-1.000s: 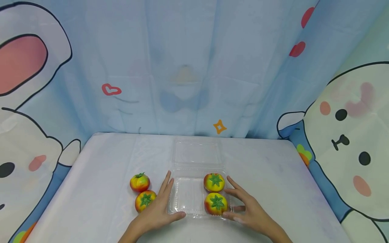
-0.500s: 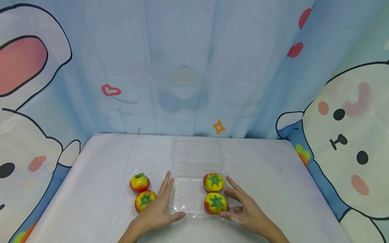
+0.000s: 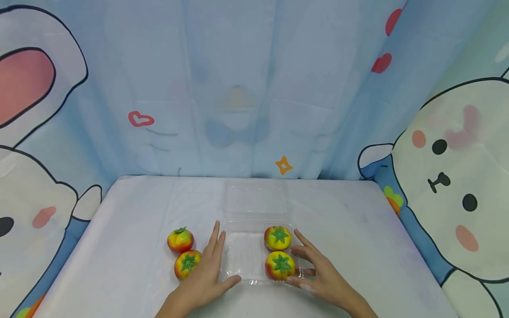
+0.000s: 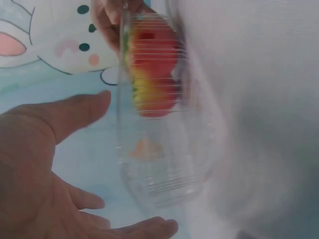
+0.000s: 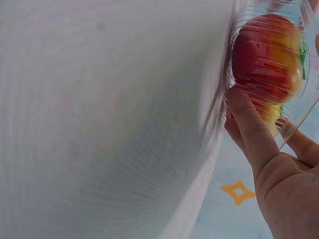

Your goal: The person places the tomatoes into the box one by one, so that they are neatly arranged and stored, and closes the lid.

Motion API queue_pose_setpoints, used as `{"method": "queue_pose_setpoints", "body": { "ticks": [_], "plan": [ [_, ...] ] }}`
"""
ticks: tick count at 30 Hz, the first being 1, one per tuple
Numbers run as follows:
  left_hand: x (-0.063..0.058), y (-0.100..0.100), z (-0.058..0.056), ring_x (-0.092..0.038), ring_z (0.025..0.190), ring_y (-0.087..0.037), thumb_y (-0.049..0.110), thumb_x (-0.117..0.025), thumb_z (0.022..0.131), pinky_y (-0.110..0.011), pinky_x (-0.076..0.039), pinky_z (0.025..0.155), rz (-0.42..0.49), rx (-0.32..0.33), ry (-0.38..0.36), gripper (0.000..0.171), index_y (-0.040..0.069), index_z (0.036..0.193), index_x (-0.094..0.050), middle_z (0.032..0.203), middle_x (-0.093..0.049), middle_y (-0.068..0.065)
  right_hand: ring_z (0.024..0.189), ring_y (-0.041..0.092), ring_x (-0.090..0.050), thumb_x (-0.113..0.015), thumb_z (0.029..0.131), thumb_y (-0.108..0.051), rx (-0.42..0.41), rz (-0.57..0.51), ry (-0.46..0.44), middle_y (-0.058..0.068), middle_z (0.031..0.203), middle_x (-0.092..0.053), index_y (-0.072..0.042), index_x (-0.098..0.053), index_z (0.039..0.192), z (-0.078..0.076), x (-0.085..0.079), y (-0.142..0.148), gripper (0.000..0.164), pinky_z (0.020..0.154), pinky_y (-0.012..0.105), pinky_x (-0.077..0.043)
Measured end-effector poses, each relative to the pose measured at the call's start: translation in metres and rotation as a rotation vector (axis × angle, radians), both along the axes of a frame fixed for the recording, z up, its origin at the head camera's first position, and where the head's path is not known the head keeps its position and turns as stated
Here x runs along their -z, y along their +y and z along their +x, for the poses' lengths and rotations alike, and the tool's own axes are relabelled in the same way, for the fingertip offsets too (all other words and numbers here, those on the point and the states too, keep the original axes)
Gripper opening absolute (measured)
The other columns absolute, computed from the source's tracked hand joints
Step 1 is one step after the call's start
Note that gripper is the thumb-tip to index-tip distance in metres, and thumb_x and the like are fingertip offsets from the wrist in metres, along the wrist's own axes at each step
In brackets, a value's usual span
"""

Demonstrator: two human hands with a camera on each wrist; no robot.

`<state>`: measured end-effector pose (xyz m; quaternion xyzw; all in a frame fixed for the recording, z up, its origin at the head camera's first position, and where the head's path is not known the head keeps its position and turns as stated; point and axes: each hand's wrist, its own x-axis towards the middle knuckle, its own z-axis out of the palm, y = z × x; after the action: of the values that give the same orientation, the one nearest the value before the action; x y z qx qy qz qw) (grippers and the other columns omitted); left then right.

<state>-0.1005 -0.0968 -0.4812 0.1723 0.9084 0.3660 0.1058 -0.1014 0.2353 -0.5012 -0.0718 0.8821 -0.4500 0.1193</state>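
Note:
A clear plastic clamshell box (image 3: 244, 254) lies with its lid (image 3: 256, 198) folded back toward the curtain. In its right half sit two red-and-yellow tomato-like fruits with green leafy tops, a far one (image 3: 277, 238) and a near one (image 3: 280, 266). My left hand (image 3: 204, 269) stands beside the box's left side, fingers straight and thumb spread; the left wrist view shows nothing in its grasp. On the box's right side, my right hand (image 3: 318, 274) has its fingers spread and slightly bent. Its fingertips (image 5: 239, 97) touch the ribbed clear wall in the right wrist view.
Left of my left hand are two more such fruits, one farther back (image 3: 180, 240) and one nearer (image 3: 186, 264), the latter partly covered by the hand. A white cloth covers the table (image 3: 139, 221). Behind it hangs a blue patterned curtain (image 3: 238, 88).
The head view has shifted slightly, so everything sits a little farther left. Both hands, the box and the fruits keep about the same places relative to each other.

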Motion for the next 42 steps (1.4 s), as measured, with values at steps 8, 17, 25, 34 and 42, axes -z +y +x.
{"method": "queue_pose_setpoints", "body": {
  "ticks": [8,17,25,34,42],
  "plan": [
    [-0.025,-0.014,0.009,-0.036,0.156,-0.046,0.033,-0.081,0.095,-0.062,-0.046,0.119,-0.097,-0.062,0.216,0.097,0.007,0.169,-0.024,0.182,0.001,-0.003,0.145,0.043,-0.054,-0.094,0.078,-0.044,-0.002,-0.005,0.001,-0.005,0.18,-0.016,-0.02,-0.059,0.144,-0.001,0.001,-0.002,0.078,0.089,0.035,-0.067],
    [-0.035,-0.052,0.007,-0.039,0.155,-0.04,0.025,-0.085,0.09,-0.062,-0.047,0.118,-0.129,-0.073,0.236,0.082,0.014,0.161,-0.045,0.17,-0.038,-0.011,0.145,0.045,-0.054,-0.093,0.079,-0.044,-0.025,-0.009,0.026,0.0,0.18,-0.015,-0.017,-0.058,0.145,-0.001,0.0,-0.002,0.079,0.088,0.035,-0.067],
    [-0.028,-0.067,0.01,-0.051,0.137,-0.03,0.023,-0.087,0.086,-0.052,-0.055,0.109,-0.186,-0.12,0.314,0.066,0.014,0.147,-0.062,0.147,-0.058,-0.005,0.146,0.045,-0.052,-0.093,0.08,-0.043,-0.026,-0.022,0.016,-0.001,0.18,-0.015,-0.017,-0.058,0.146,-0.001,-0.002,-0.001,0.08,0.089,0.034,-0.067],
    [-0.023,-0.065,0.013,-0.048,0.13,-0.025,0.024,-0.089,0.084,-0.05,-0.055,0.108,-0.198,-0.115,0.281,0.067,0.016,0.146,-0.063,0.14,-0.058,0.001,0.146,0.044,-0.053,-0.094,0.077,-0.043,0.003,-0.006,0.002,-0.003,0.18,-0.016,-0.018,-0.059,0.146,-0.001,-0.001,-0.001,0.081,0.09,0.035,-0.067],
    [-0.017,-0.06,0.016,-0.049,0.127,-0.019,0.023,-0.091,0.083,-0.046,-0.058,0.104,-0.204,-0.089,0.268,0.064,0.017,0.142,-0.066,0.138,-0.06,0.003,0.146,0.045,-0.053,-0.094,0.077,-0.043,0.006,-0.012,0.004,-0.004,0.18,-0.016,-0.018,-0.059,0.145,0.0,0.001,0.0,0.081,0.09,0.035,-0.067]
  ]
}}
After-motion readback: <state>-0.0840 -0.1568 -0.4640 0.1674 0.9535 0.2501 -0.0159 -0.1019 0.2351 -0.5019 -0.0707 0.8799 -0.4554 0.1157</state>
